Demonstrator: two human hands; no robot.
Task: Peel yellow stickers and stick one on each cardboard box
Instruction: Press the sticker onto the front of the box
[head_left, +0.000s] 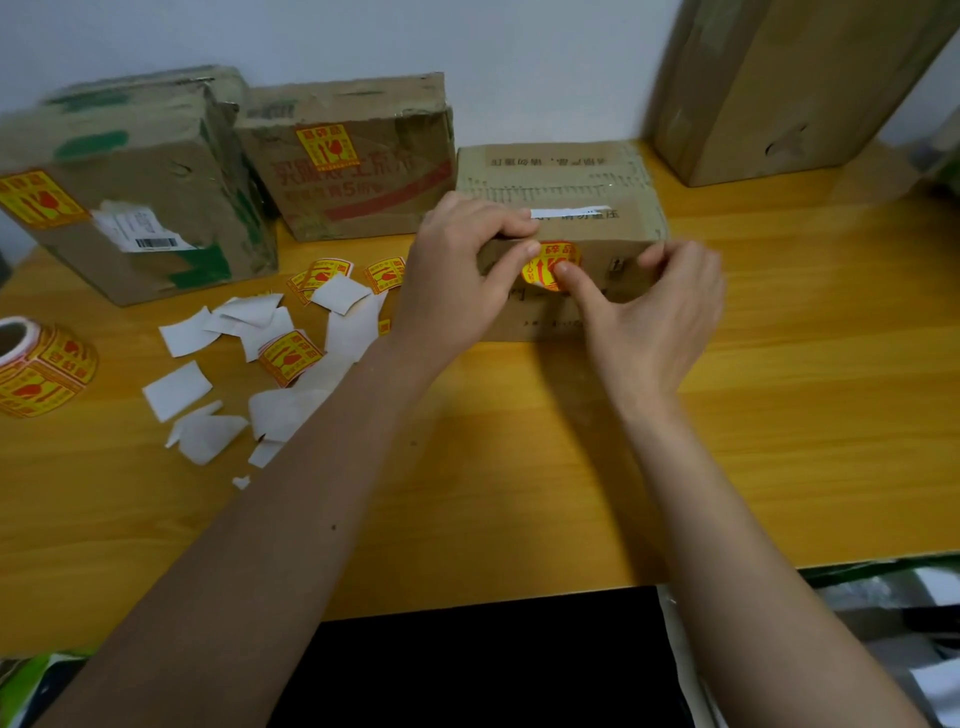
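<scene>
Stickers in yellow and red are wound on a roll (39, 366) at the far left of the tabletop (779, 415), kept within reach for the next peel. Just behind it a cardboard box (140, 187) with green tape is already marked with a yellow sticker (39, 200) on its near corner, and a white barcode label is seen on its front. Torn white backing papers (179, 389) and a few loose stickers (288, 356) are scattered in front, apparently dropped where each peel was made. A second box (358, 161), printed with large red characters and a "5", is also stickered near its top (327, 148). Next, a third box (561, 208) is steadied by the left hand (457, 280), whose fingers are curled over the top front edge, thumb resting at the margin of a new sticker (545, 265). That sticker, bearing red Chinese characters too blurred to be read with certainty, is being pressed against the front face by the thumb of the right hand (649, 322), whose other fingers are loosely curled near the box's top edge; it appears only partly smoothed down. A tall box (779, 88) at the far right shows no sticker
</scene>
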